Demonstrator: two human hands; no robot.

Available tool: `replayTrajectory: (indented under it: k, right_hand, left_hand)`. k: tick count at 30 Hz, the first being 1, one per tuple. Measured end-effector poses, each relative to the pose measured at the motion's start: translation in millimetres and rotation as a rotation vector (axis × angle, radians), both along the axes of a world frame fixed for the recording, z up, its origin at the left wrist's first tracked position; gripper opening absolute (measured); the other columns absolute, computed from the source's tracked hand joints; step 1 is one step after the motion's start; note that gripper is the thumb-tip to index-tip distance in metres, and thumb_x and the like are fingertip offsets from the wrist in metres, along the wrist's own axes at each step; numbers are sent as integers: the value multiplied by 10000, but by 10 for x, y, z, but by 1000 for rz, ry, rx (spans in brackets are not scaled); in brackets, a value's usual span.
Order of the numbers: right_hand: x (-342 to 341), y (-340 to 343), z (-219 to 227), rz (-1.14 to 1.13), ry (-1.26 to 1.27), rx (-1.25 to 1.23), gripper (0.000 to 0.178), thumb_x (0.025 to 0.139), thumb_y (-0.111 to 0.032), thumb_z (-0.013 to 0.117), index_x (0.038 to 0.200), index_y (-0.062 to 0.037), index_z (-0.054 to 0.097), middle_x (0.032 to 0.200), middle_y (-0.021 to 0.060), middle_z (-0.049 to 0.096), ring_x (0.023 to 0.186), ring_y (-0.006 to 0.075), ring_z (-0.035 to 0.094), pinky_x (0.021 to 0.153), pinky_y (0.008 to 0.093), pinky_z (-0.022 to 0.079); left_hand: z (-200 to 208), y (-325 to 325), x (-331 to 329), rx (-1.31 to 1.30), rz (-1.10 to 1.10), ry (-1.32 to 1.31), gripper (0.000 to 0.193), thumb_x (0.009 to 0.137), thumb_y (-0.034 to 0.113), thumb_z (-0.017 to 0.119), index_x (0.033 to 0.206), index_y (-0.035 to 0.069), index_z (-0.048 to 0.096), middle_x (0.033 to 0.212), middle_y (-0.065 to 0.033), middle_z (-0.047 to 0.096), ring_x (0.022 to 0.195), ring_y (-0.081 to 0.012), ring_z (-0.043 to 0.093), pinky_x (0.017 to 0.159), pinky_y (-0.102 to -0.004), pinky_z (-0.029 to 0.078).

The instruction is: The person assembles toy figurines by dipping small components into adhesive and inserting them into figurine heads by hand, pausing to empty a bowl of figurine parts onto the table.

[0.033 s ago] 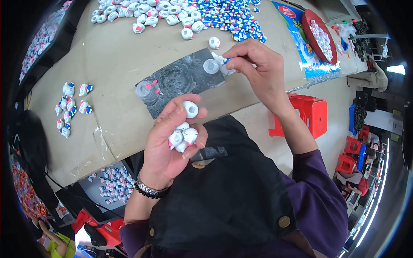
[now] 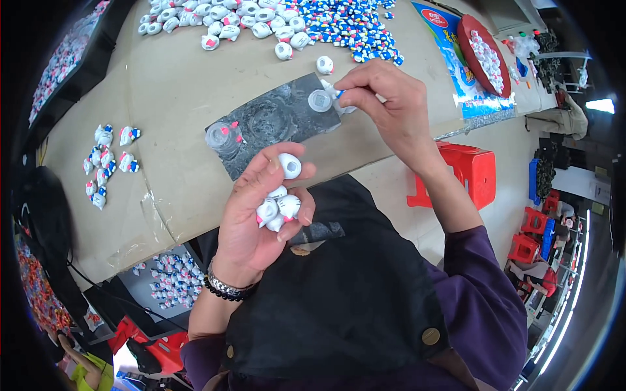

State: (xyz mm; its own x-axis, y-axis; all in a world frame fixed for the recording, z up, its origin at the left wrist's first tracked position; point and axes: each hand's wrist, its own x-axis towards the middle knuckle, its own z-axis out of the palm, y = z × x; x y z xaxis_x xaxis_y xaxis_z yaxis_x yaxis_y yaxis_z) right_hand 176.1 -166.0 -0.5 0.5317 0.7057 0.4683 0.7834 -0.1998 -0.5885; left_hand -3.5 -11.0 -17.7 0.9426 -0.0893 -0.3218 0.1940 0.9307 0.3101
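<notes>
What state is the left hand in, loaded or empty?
Loaded: the left hand cups several white figurine heads, and another white head sits beside the thumb.

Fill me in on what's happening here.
The person's left hand cups several small, rounded, white plastic-looking heads, plus one white head with its hole showing. The right hand pinches a tiny piece with blue on it, mostly hidden in its grip, beside the right end of a flat, dark grey rectangular mat. Loose white heads and a heap of small blue-and-white pieces lie on the far side of the beige table; white-and-blue figurines lie grouped at its left.
</notes>
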Motion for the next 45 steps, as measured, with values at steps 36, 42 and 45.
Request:
replayTrajectory:
  k: [36,42,45]
  right_hand:
    - [-453,105,62,58,863,349,86,834,-36,684,880,25,646,854,65,610,662,94,540,564,224,427]
    - [-523,42,21,101,556,249,110,796,-27,718,874,22,658,850,75,616,746,120,581,656,241,462]
    - [-568,47,58,152,486,248,123,781,-32,726,877,9,660,824,81,620,743,146,595,642,256,465]
  left_hand:
    - [42,-186,282,588,172,-95,304,935,236,610,1110,-4,547,784,-49,614,598,-70,564,419,-166,334]
    - [-44,-197,222,815,243,-211,267,907,162,650,1060,-33,550,792,-47,631,610,-55,540,516,-189,401]
    - [-15,-175,170,879,215,-190,243,895,117,656,1039,-46,549,821,-58,631,635,-68,551,570,-208,434]
